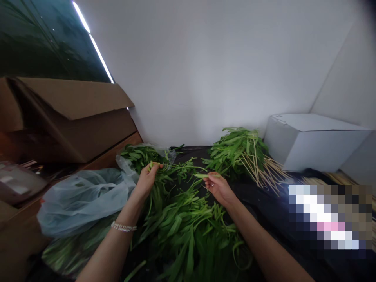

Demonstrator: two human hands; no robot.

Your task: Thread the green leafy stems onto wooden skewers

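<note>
Left grip (147, 179) and right grip (219, 188) narrow around green stems (200, 176), the right one's long axis nearly level, tip leftward.

cardboard box (96, 135) sat at left, flaps open, dark green pane (58, 43) rose behind it, bright slanted strip (101, 58) edged the pane, white box (329, 152) stood at right, beside pale wall (199, 78)

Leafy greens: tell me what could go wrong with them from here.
The thin stem in the right hand could snap if pulled hard. Dropped pieces might get lost among the loose leafy greens heaped below. The left hand has the plastic bag close beside its arm, so the bracelet might snag it.
</note>
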